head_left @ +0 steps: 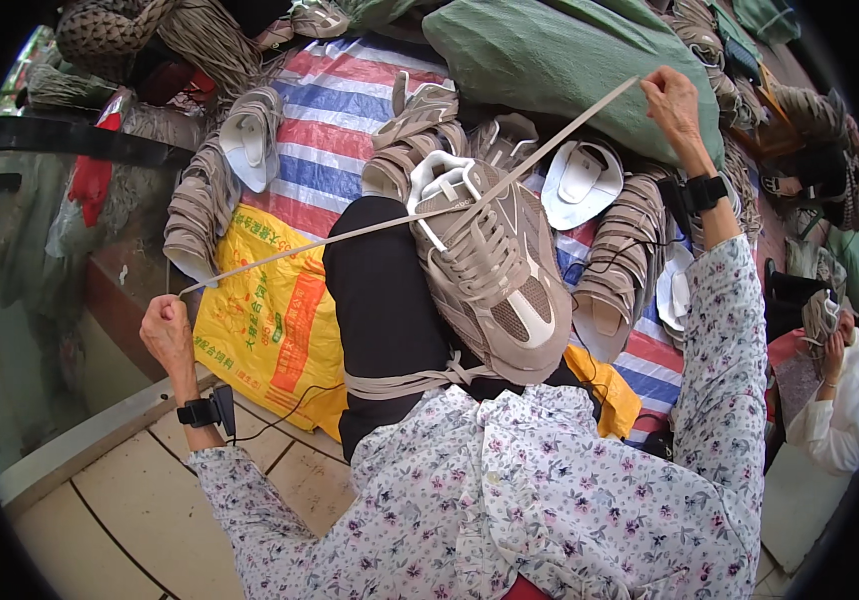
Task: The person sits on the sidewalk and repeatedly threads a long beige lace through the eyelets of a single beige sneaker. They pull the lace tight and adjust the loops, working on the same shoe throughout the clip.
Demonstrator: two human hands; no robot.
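Both hands [167,333] [672,100] stretch a flat beige lace [370,228] — mesh sneaker [490,265] between

I see a yellow printed bag [270,320], a striped tarp [335,120], a green sack [560,60] and stacked shoe uppers [205,200].

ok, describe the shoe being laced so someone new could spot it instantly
Start at the black-trousered knee in the middle of the view. The beige sneaker rests on it, its lace pulled taut between the left hand and right hand. Unlike the stacked unlaced shoe uppers around it, it is laced.
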